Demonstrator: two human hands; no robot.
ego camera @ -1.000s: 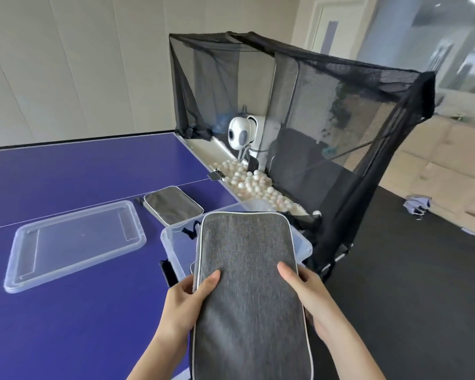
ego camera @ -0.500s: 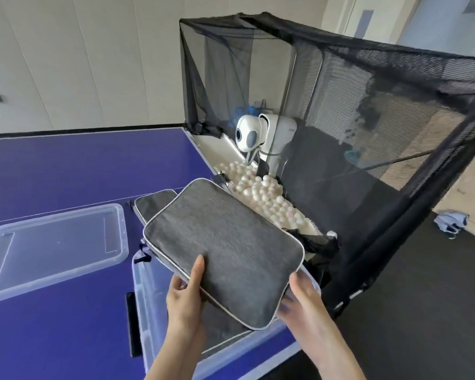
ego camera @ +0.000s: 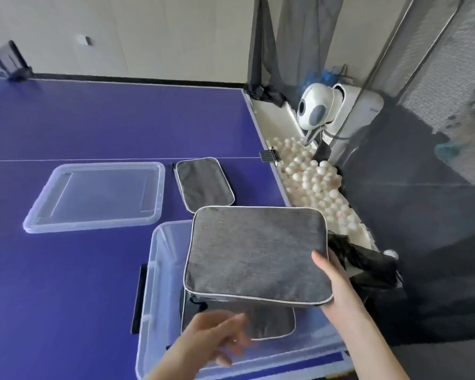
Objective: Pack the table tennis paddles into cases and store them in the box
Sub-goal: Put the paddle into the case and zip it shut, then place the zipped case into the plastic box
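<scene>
1. Table tennis table [ego camera: 80, 127]: one blue surface; everything named below rests on it or hangs over it.
2. Clear plastic box [ego camera: 148, 297]: one, at the near edge, open. Its lid [ego camera: 93, 197], one, lies flat to the far left.
3. Grey paddle cases: three counted. The top case [ego camera: 255, 253] now hangs level over the box, turned crosswise since a second ago; a second case [ego camera: 272, 323] already lies inside beneath it; a third [ego camera: 203, 183] waits on the table just beyond the box.
4. My right hand [ego camera: 337, 281] grips the top case at its right near corner, thumb on top.
5. My left hand [ego camera: 217, 341] has let go; it is blurred, fingers loosely spread, empty. I judge the lowering is now one-handed.
</scene>
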